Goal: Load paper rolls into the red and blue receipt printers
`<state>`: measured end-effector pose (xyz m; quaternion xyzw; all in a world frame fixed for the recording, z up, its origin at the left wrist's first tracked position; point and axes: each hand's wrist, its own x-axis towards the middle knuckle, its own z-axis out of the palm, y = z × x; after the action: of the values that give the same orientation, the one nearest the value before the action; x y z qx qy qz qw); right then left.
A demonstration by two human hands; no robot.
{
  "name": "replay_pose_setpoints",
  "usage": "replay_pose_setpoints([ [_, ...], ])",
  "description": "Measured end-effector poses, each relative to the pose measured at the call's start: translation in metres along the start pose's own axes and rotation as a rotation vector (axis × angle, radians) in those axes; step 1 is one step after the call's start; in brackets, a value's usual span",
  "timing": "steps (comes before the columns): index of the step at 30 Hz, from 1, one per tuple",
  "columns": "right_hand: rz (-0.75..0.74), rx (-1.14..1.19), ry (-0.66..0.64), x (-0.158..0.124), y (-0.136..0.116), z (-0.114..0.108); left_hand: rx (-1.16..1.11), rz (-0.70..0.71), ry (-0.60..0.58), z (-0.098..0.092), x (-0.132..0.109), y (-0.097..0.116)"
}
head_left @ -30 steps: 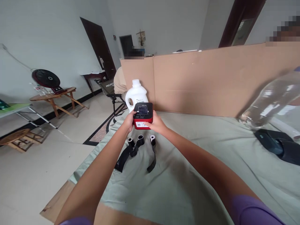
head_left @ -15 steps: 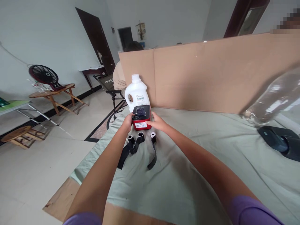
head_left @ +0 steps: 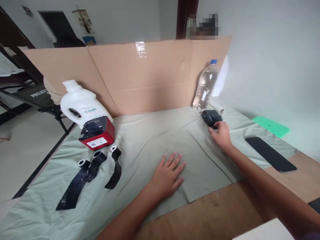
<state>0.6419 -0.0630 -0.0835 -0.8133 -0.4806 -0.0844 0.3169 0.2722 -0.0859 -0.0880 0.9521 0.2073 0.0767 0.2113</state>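
My left hand (head_left: 168, 176) lies flat on the pale green cloth (head_left: 147, 143), fingers spread, holding nothing. Over at the right, my right hand (head_left: 221, 134) is at the near side of a small black boxy device (head_left: 211, 117). Its thumb and forefinger are apart beside the device's edge; whether they touch it I cannot tell. A red and black box-shaped device (head_left: 98, 133), perhaps a small printer, stands at the left with a white label facing me. In front of it lie black rolls (head_left: 96, 163) of ribbon or tape, partly unwound, and another such roll (head_left: 115, 166).
Behind the red device stands a white jug (head_left: 83, 103). A cardboard panel (head_left: 150, 76) closes off the back. Near its right end leans a clear bottle (head_left: 206, 85) with a blue cap. A dark flat slab (head_left: 271, 154) and a green plastic piece (head_left: 271, 126) are at the right.
The view has swung right. Both hands have left the red device: the left now lies on the cloth, the right has moved across to the black device. The red device remains before the jug.
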Motion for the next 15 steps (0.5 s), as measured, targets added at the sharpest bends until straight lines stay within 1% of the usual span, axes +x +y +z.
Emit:
replay_pose_setpoints([
  [1,0.063,-0.056,0.052,0.007,0.014,-0.008,0.031,0.04,-0.058,0.006,0.003,0.003],
  [2,0.114,-0.095,0.075,0.016,0.023,-0.014,0.054,0.063,-0.098,0.009,0.005,0.005],
  [3,0.154,-0.114,0.067,0.026,0.029,-0.017,0.073,0.074,-0.125,0.009,0.005,0.007],
  [5,0.222,-0.112,0.002,0.048,0.032,-0.018,0.101,0.073,-0.152,0.006,0.001,0.01],
  [8,0.295,-0.094,-0.133,0.081,0.022,-0.011,0.116,0.07,-0.165,0.002,-0.006,0.016],
  [11,0.296,-0.14,-0.283,0.106,0.008,-0.006,0.11,0.084,-0.177,0.002,-0.009,0.02],
  [13,0.316,-0.191,-0.356,0.116,0.0,-0.006,0.104,0.088,-0.177,0.003,-0.009,0.021],
  [15,0.35,-0.222,-0.391,0.118,-0.007,-0.008,0.099,0.089,-0.166,0.004,-0.009,0.02],
])
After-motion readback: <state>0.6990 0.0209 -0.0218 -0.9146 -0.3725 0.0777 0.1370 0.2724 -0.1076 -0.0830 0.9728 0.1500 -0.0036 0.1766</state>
